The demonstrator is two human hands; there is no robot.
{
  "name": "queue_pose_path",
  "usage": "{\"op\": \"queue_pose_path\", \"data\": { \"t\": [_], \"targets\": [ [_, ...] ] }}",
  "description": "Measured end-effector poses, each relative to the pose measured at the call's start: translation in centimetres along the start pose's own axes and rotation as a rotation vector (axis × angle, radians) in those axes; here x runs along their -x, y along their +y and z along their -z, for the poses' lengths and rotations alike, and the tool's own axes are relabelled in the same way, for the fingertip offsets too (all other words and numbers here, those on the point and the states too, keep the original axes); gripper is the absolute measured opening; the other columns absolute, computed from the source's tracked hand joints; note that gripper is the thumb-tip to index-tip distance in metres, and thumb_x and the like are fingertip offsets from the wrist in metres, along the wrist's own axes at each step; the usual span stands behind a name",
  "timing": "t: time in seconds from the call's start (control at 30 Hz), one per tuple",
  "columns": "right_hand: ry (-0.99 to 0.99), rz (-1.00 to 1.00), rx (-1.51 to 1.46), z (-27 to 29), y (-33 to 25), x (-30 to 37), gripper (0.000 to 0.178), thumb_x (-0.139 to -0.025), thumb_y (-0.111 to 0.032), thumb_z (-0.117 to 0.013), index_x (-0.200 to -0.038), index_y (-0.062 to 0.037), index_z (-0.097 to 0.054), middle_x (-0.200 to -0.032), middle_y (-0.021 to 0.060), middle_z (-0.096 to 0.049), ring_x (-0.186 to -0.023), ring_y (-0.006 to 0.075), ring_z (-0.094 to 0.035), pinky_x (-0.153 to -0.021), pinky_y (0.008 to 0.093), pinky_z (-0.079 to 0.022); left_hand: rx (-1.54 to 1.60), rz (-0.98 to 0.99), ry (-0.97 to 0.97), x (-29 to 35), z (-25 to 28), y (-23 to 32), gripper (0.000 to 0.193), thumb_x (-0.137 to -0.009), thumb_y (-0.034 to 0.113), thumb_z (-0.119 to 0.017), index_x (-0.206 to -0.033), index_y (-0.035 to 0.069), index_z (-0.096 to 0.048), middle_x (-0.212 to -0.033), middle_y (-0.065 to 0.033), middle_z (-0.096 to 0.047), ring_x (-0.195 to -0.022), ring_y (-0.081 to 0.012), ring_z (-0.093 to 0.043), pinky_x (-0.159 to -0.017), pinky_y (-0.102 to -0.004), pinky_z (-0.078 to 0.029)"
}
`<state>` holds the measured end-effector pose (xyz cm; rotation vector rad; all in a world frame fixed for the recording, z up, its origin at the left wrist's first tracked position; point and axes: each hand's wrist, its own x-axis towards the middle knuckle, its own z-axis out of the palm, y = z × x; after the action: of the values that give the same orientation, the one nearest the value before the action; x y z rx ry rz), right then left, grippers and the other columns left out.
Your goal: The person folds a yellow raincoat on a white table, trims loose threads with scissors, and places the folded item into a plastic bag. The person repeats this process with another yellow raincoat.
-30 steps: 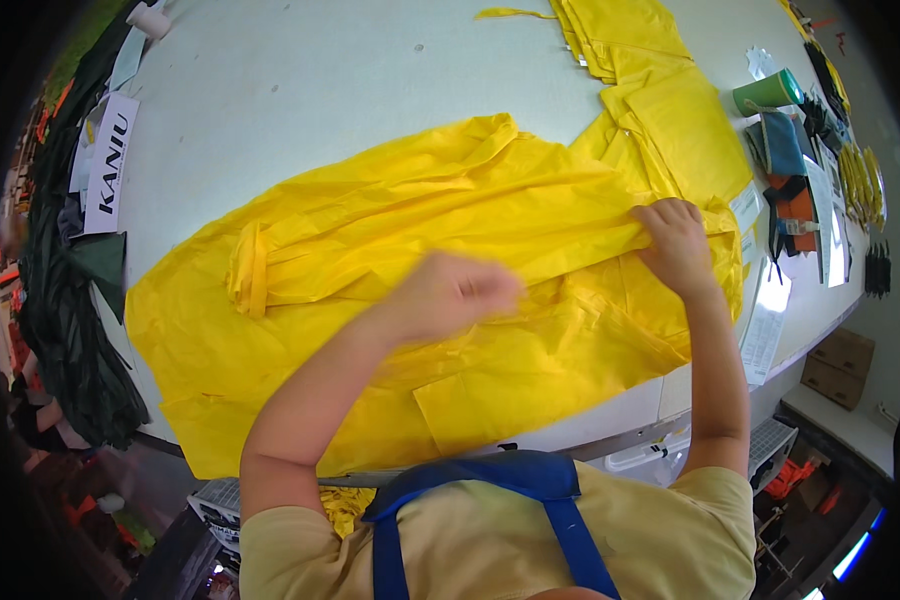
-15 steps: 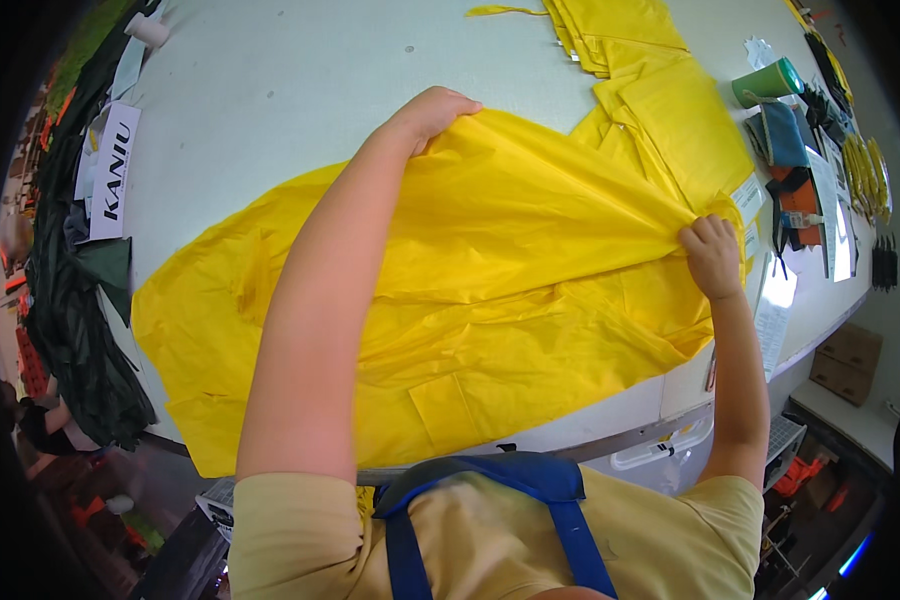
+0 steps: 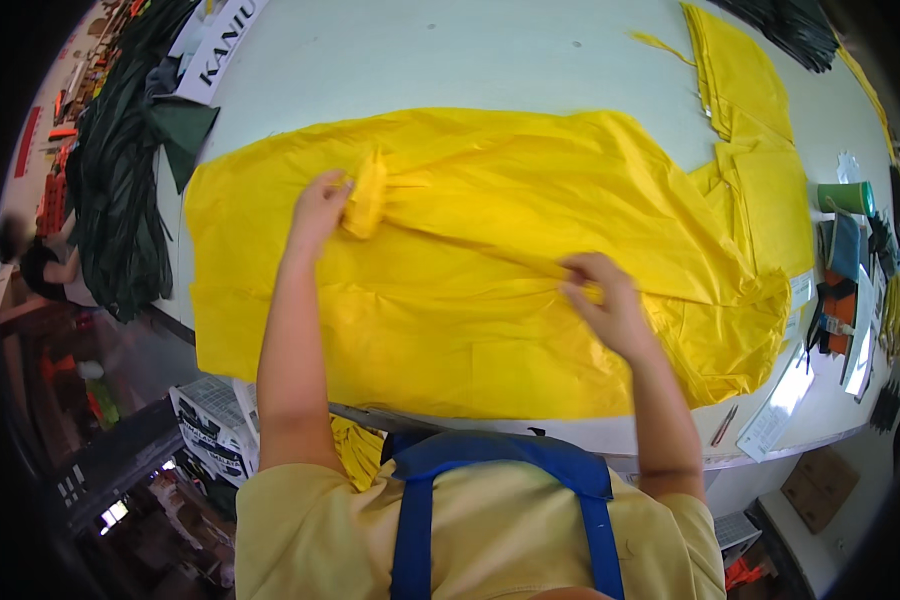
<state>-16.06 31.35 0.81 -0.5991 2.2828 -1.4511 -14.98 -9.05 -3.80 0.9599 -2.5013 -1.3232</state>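
Note:
A large yellow raincoat (image 3: 490,370) of thin, shiny fabric lies spread and wrinkled across the table in front of me. On its left part a gathered fold, perhaps a sleeve end, stands up from the cloth. My left hand (image 3: 317,212) is at the left side of this fold, fingers curled against it; the thumb's hold is partly hidden. Over the middle right of the coat my right hand (image 3: 608,300) hovers, thumb and fingers apart, holding nothing and slightly blurred. Folded yellow pieces (image 3: 765,205), one with a cord, lie stacked at the far right, touching the coat.
Dark green fabric (image 3: 120,220) hangs over the table's left edge, near a white lettered box (image 3: 215,55). Along the right stand a green cup (image 3: 845,197), a blue pouch (image 3: 843,250) and papers (image 3: 778,400). Tweezers (image 3: 725,425) lie near the front edge. Another person (image 3: 55,265) is at the far left.
The coat's far part, earlier lifted and stretched between both hands, now lies flatter. My left hand has come nearer and left to the fold; my right hand has let go and moved left. The view has shifted.

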Motion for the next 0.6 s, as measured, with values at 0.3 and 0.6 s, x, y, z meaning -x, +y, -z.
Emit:
{"op": "queue_pose_path", "data": {
  "t": [0.3,0.6],
  "targets": [
    [-0.144,-0.145,-0.963,-11.4,-5.9,-4.5,0.055,-0.082,-0.003,-0.066,-0.129,-0.0035,-0.038,-0.115,0.0071,-0.054,-0.103,0.0154,-0.056,-0.088,0.029,-0.046,0.011,-0.744,0.009,16.0,2.1,6.1,0.034,-0.073,0.007,-0.072,-0.104,0.003,-0.059,-0.094,-0.0091,-0.059,-0.086,-0.0281,-0.055,-0.08,-0.036,-0.045],
    [0.163,-0.007,0.0,-9.5,-6.4,-1.1,0.029,-0.078,-0.001,-0.067,-0.102,-0.0044,-0.051,-0.088,0.0063,-0.056,-0.075,0.0124,-0.054,-0.064,0.0266,-0.045,-0.01,-0.804,-0.194,17.6,1.4,6.8,0.023,-0.073,0.004,-0.067,-0.095,0.007,-0.061,-0.085,-0.01,-0.055,-0.07,-0.0294,-0.055,-0.065,-0.0351,-0.046]
  ]
}}
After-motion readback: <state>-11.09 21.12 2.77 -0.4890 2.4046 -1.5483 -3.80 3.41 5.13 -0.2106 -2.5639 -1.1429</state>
